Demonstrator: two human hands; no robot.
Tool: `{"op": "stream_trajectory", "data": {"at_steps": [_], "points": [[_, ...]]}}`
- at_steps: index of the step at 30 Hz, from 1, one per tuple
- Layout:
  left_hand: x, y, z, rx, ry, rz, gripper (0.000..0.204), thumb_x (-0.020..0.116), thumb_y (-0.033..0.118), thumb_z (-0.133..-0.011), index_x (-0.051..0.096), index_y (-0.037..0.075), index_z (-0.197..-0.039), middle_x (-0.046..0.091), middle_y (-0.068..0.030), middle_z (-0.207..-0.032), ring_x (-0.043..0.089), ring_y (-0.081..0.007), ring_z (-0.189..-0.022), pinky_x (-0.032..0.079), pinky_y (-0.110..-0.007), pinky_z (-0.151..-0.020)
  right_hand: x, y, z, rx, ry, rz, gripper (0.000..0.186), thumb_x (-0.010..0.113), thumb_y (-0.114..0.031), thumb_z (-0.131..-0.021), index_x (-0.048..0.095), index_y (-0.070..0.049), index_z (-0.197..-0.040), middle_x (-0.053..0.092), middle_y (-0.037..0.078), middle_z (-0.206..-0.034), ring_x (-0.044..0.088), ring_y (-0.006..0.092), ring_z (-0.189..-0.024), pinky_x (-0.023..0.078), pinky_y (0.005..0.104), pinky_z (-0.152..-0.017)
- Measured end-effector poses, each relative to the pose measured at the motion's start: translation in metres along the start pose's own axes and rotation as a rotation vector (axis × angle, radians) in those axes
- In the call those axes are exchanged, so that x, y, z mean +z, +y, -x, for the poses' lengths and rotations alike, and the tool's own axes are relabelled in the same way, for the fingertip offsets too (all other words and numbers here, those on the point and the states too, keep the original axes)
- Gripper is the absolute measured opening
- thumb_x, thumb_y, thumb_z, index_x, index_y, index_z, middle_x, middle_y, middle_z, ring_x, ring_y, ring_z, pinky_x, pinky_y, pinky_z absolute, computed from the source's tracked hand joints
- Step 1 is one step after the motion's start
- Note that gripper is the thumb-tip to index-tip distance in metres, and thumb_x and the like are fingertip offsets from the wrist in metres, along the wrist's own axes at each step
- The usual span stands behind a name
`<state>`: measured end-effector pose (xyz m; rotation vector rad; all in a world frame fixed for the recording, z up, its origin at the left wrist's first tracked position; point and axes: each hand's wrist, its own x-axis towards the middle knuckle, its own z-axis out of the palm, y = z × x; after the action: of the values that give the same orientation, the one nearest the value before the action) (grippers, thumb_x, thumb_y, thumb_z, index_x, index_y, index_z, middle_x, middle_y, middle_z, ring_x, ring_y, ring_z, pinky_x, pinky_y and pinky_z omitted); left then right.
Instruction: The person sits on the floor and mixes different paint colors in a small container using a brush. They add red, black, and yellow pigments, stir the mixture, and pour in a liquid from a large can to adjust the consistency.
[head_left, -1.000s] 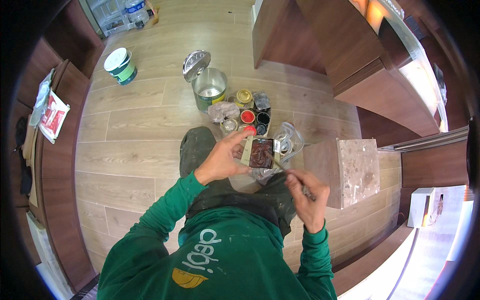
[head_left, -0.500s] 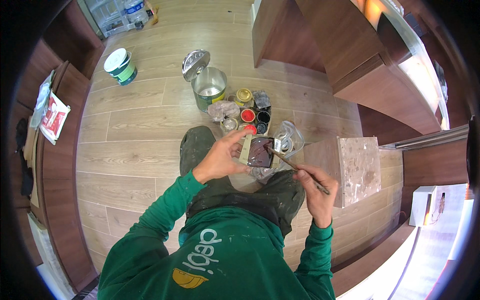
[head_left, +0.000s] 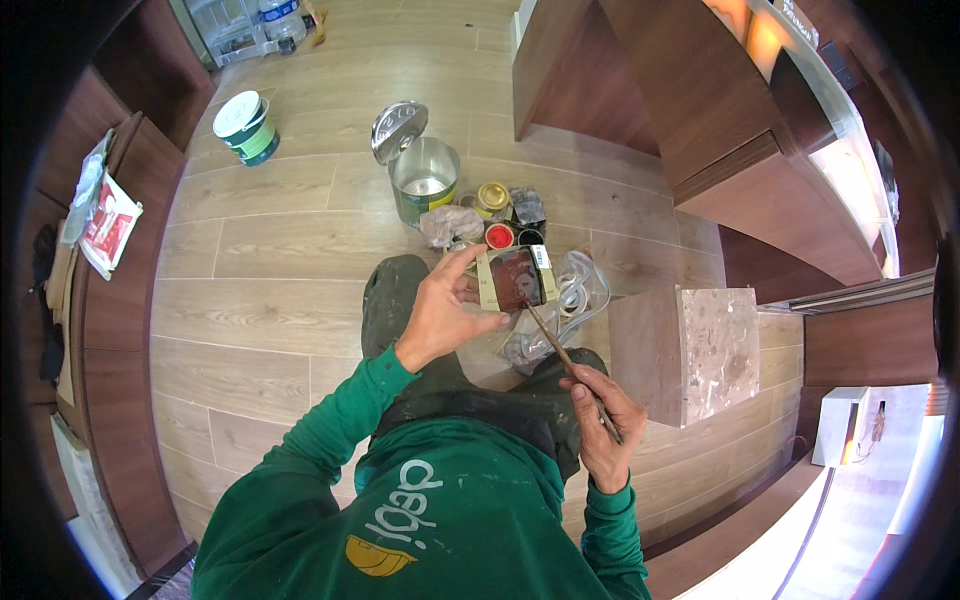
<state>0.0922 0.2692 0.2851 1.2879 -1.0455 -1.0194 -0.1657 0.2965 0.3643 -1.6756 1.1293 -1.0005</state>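
Observation:
My left hand [head_left: 448,315] grips a small rectangular tan-edged holder [head_left: 487,278] with glossy red-brown paint [head_left: 515,280] in its middle and a white label at one corner. My right hand [head_left: 602,425] holds a long thin brush or stick [head_left: 555,345] whose tip meets the lower part of the paint. Just beyond the holder stand small open tins, one red [head_left: 499,236] and one black [head_left: 530,237], a gold-lidded tin [head_left: 492,197], a crumpled pale rag [head_left: 448,225] and a large open can [head_left: 415,180] with its silver lid raised.
A clear bag with tape rolls [head_left: 585,290] lies beside a paint-spattered wooden box [head_left: 720,355] at right. A white-lidded bucket [head_left: 247,130] stands back left on the plank floor [head_left: 250,310]. Dark wood cabinets [head_left: 130,300] flank both sides, and water bottles [head_left: 283,22] stand at the back.
The holder in my left hand has moved up, covering more of the tins behind it. My right hand has shifted left and down, bringing the brush tip toward the holder's lower part.

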Motion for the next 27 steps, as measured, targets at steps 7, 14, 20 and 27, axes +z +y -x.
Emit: {"op": "stream_trajectory", "data": {"at_steps": [7,14,20,27], "points": [[-0.001,0.000,-0.005,0.043,0.026,-0.020,0.095,0.089,-0.012,-0.067,0.048,0.000,-0.152,0.054,-0.0092,-0.137,0.072,-0.0200,-0.111,0.062,-0.034,-0.093,-0.010,-0.001,0.001,-0.028,-0.030,0.095,0.021,0.071,-0.002,-0.098,0.075,0.006,-0.117,0.078,0.019,-0.108,0.077,0.0241,-0.095,0.059,0.0343,-0.088],[0.002,0.008,-0.006,0.088,0.043,-0.055,0.095,0.090,-0.011,-0.066,0.047,-0.001,-0.151,0.053,-0.0101,-0.138,0.071,-0.0201,-0.112,0.062,-0.034,-0.094,-0.003,-0.005,-0.010,0.230,0.166,-0.270,0.027,0.068,-0.012,-0.104,0.072,0.007,-0.121,0.078,0.021,-0.107,0.077,0.0265,-0.094,0.059,0.0337,-0.083],[0.006,0.010,-0.005,0.124,0.101,-0.052,0.097,0.089,-0.011,-0.067,0.046,-0.001,-0.153,0.053,-0.0105,-0.137,0.071,-0.0205,-0.111,0.062,-0.034,-0.094,0.004,0.005,-0.006,0.170,0.170,-0.206,0.028,0.067,-0.014,-0.105,0.072,0.008,-0.121,0.078,0.021,-0.105,0.077,0.0253,-0.092,0.059,0.0327,-0.081],[0.011,0.007,-0.007,0.080,0.091,-0.026,0.096,0.089,-0.010,-0.068,0.046,-0.002,-0.153,0.053,-0.0108,-0.136,0.071,-0.0207,-0.112,0.062,-0.034,-0.094,-0.006,0.009,-0.010,0.235,0.265,-0.290,0.030,0.065,-0.019,-0.107,0.072,0.009,-0.115,0.078,0.022,-0.099,0.077,0.0263,-0.082,0.058,0.0323,-0.071]]}}
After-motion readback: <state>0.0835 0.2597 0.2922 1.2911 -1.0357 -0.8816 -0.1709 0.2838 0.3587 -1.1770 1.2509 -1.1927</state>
